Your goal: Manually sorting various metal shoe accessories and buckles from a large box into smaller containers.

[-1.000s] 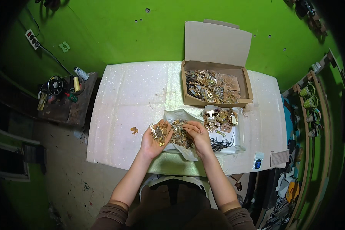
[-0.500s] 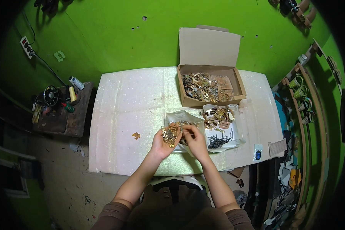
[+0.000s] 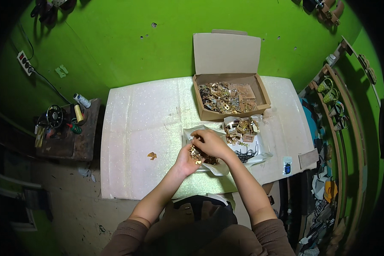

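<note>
My left hand (image 3: 185, 159) is cupped palm-up near the table's front edge and holds a small heap of gold metal fittings (image 3: 198, 156). My right hand (image 3: 210, 143) lies over that heap, its fingers pinched on one of the pieces. Both hands hover over a crumpled white plastic bag (image 3: 219, 169). Just right of the hands, another pile of gold buckles (image 3: 240, 128) and dark small parts (image 3: 246, 154) lies on the plastic. An open cardboard box (image 3: 229, 112) full of mixed metal fittings stands behind them.
A single gold piece (image 3: 152, 156) lies alone on the white table (image 3: 136, 123) left of my hands. A small blue-and-white packet (image 3: 287, 165) sits at the right edge. A low side table with thread spools (image 3: 79, 113) stands left. Racks line the right wall.
My hands have come closer together over the bag, the right one now covering the heap in the left palm. The view has shifted slightly.
</note>
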Demonstrator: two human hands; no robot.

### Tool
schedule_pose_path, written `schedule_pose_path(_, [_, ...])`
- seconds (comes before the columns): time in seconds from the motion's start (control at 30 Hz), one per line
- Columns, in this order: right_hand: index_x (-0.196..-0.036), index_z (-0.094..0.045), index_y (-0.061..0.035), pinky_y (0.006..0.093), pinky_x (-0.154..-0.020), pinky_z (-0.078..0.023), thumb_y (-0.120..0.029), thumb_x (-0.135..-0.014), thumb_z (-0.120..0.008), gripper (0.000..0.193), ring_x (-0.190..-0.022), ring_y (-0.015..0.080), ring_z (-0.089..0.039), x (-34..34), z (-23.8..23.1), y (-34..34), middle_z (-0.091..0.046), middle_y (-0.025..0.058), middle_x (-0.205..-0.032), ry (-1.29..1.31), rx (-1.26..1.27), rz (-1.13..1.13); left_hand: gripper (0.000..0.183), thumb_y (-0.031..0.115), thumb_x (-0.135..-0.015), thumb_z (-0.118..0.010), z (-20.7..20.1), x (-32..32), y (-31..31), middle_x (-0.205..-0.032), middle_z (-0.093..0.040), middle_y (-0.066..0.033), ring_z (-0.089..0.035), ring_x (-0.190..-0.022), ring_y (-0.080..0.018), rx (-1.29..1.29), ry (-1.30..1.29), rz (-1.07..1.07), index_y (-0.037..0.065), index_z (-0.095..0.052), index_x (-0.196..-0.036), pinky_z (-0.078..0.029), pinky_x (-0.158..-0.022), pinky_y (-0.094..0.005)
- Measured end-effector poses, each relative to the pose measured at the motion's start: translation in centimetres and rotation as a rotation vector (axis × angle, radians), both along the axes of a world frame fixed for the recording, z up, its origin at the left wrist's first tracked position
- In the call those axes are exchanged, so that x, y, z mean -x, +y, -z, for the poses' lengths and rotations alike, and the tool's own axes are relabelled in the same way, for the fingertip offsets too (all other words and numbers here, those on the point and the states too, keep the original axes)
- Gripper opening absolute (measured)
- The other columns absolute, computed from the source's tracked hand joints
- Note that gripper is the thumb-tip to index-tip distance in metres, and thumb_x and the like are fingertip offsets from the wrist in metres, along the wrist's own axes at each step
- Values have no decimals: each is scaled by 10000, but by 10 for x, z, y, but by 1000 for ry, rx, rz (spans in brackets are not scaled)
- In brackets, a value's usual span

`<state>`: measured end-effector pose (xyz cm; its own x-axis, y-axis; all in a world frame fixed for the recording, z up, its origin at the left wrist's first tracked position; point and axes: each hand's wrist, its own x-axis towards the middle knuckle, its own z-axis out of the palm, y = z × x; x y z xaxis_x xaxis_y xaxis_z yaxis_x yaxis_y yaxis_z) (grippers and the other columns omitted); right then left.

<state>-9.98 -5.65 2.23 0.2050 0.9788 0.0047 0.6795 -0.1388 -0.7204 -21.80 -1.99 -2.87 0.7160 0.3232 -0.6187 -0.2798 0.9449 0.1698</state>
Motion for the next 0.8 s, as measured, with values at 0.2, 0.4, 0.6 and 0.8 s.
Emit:
schedule_pose_path(0.2, [-877,-610,-15,343,-758,-443,-149,-746,-552,196,-805,279,-578,-1,-8,9,-619,143,-829,163,39,-107,278,214,-898,-298,6,6,10,-985,-572,-91,-557,-916,-203,-5,-140,-7,62,-503,-1009,-453,-824,-352])
schedule_pose_path(0.4, [-946,-579,-19,222,-702,-433,-93,-756,-614,207,-744,90,-537,-12,-9,7,-579,11,-811,788,177,-75,295,172,-892,-281,4,7,15,-1011,-555,-123,-545,-949,-226,10,-117,-43,23,-488,-1039,-446,-857,-361])
schedule_pose_path(0.6, [-984,-564,-16,211,-719,-433,-68,-763,-600,230,-769,88,-548,-30,-2,-10,-589,20,-827,1179,54,167,315,126,-851,-331,2,11,18,-1048,-529,-179,-523,-995,-273,122,-195,-36,-42,-455,-1087,-443,-867,-388])
schedule_pose_path(0.8, [-931,-591,-14,204,-727,-403,-78,-768,-556,179,-768,81,-517,-45,31,-31,-577,16,-821,826,5,361,302,123,-859,-317,2,20,32,-1058,-528,-165,-510,-1016,-267,161,-226,-160,-35,-481,-1058,-430,-881,-379])
